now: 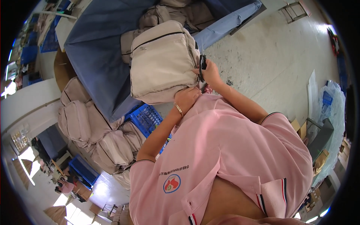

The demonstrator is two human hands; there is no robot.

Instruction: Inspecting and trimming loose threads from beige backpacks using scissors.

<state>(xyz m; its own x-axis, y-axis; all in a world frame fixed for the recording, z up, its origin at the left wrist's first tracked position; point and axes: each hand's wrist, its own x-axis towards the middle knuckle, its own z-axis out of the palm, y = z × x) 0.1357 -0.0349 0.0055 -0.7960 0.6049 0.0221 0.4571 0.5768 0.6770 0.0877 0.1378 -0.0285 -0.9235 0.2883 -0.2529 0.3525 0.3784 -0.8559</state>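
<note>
Beige and boxy, a fabric backpack with a dark zip line (161,67) is held just in front of the pink short-sleeved shirt (240,146), beside the open side of a large blue-grey cloth-walled container (99,48). By the right hand (212,73), a black looped object (202,68) is grasped at the bag's right side, its fingers closed on it, with one fingertip laid against the fabric; what kind of object it is cannot be told. The left hand (186,98), banded at the wrist by a pale bracelet (178,109), is placed at the bag's lower right corner; its fingers are bent, but whether cloth is pinched between them cannot be told. More soft beige bags (159,17) are heaped inside the container, partly blocked from sight by the backpack. To the left, a pile of similar beige bags (99,123) is gathered below the container's wall, and a blue slatted plastic crate (146,118) is wedged between that pile and the left forearm, by which it is partly covered. A darker blue crate (83,170) is seen farther off at lower left. On the right, grey floor (270,56) is bordered by crumpled clear plastic sheeting (335,120), and a metal frame (294,13) is set near the upper edge.
</note>
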